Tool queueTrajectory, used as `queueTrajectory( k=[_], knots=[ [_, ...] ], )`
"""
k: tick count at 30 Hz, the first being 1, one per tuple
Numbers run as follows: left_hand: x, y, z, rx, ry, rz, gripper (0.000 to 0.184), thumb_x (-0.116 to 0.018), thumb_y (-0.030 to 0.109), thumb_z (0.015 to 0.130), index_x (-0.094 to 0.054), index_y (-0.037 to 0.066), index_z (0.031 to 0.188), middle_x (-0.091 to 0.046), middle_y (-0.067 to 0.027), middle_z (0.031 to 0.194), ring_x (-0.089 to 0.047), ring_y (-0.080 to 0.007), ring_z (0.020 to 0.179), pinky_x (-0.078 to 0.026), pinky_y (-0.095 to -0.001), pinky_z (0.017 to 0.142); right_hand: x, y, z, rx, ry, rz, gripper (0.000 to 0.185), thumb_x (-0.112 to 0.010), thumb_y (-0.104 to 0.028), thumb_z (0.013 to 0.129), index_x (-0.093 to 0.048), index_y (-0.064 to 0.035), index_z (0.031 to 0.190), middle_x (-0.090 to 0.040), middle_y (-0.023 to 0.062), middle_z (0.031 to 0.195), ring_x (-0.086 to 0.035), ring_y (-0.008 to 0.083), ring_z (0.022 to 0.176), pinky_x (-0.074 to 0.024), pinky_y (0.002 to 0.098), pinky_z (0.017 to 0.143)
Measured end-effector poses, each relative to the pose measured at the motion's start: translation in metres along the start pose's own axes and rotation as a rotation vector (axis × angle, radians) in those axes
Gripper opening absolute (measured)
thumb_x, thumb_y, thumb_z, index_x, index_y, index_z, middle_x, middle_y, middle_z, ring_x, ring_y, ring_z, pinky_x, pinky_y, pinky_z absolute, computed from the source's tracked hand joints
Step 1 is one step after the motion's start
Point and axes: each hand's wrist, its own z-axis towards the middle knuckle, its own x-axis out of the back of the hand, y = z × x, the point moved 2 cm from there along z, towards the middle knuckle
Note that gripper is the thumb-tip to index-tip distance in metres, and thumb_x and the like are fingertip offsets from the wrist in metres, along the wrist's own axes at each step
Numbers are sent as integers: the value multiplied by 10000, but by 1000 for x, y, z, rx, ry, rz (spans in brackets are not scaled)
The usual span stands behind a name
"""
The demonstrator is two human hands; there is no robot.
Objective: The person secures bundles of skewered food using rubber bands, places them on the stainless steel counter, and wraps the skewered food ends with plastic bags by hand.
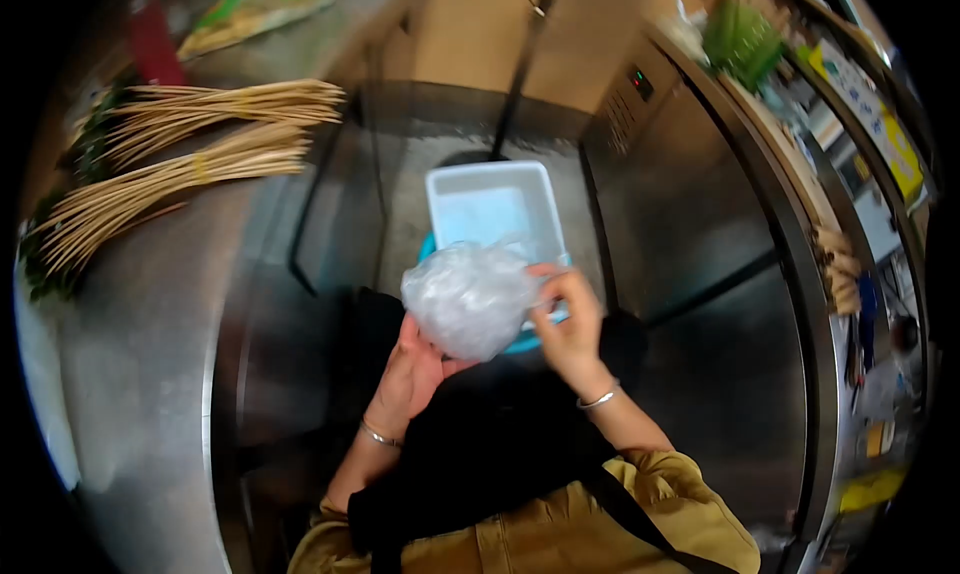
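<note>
Your left hand [408,369] is wrapped around the bag [470,299] from below, above the near end of the tub [495,206]; your right hand [572,319] meets its right edge, pinch too blurred to tell. Tugging might tear it; a loosened left might drop it.

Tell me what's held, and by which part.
A plastic bundle: the left hand holds its underside; the right hand is at its right edge, but blur hides whether it grips.
</note>
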Motion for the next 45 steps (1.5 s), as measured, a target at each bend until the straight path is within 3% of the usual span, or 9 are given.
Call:
queueTrajectory(
  k=[5,14,22,28,31,33,36,40,45],
  knots=[
    [13,-64,35,84,458,169,362,-565,91,931,-488,3,1273,-597,-99,1167,-587,-177,1039,-487,-319,902,16,36,-66,33,-187,-68,241,-619,92,684,-529,-38,866,-595,94,932,-569,222,793,-451,272,673],
    [30,-43,66,-197,530,19,325,-467,155,985,-477,1,1271,-555,-121,1238,-544,-225,1136,-437,-369,990,105,107,-81,-419,211,887,230,-473,125,762,-568,-49,879,-589,45,876,-489,70,650,-372,187,587],
    [8,-78,63,136,432,100,361,-466,204,990,-472,7,1293,-559,-106,1243,-541,-218,1135,-431,-362,986,93,84,-63,-373,63,648,200,-607,-12,888,-604,-2,1088,-634,13,1008,-585,80,928,-468,235,827],
    [8,-118,44,336,298,157,258,-440,192,993,-554,18,1146,-636,-94,1041,-623,-164,895,-518,-295,777,69,59,-65,-60,-429,238,444,-717,-176,781,-573,-44,1180,-562,196,1180,-527,336,1111,-419,389,953],
    [-3,-111,39,324,314,111,291,-444,227,994,-549,13,1162,-629,-84,1045,-615,-170,904,-514,-303,788,59,77,-82,-45,-422,114,451,-713,-186,796,-563,-27,1191,-611,139,1129,-577,265,1050,-455,363,903],
    [1,-108,41,287,421,78,301,-453,241,991,-549,18,1168,-627,-79,1046,-614,-175,911,-513,-306,795,60,87,-91,-575,-315,639,443,-702,-188,818,-557,-11,1197,-642,52,1060,-606,168,967,-487,306,840],
    [42,-101,40,218,555,-42,300,-472,241,984,-549,30,1183,-613,-62,1084,-585,-191,1006,-476,-324,892,95,116,-93,-373,-67,932,389,-632,-165,876,-547,-5,1220,-628,42,1086,-596,154,978,-495,298,867],
    [70,-78,34,147,557,-310,349,-424,255,991,-486,41,1260,-577,-123,1154,-571,-261,1037,-481,-371,921,147,108,-81,-697,586,1236,438,-490,-302,960,-481,-27,1301,-554,147,1248,-553,279,1101,-499,423,914],
    [61,-81,40,71,254,58,386,-429,252,968,-457,37,1288,-540,-117,1221,-537,-271,1094,-450,-377,972,163,111,-83,-612,538,1312,380,-513,-246,951,-507,-24,1259,-575,155,1202,-590,299,1042,-520,437,875]
  ],
)
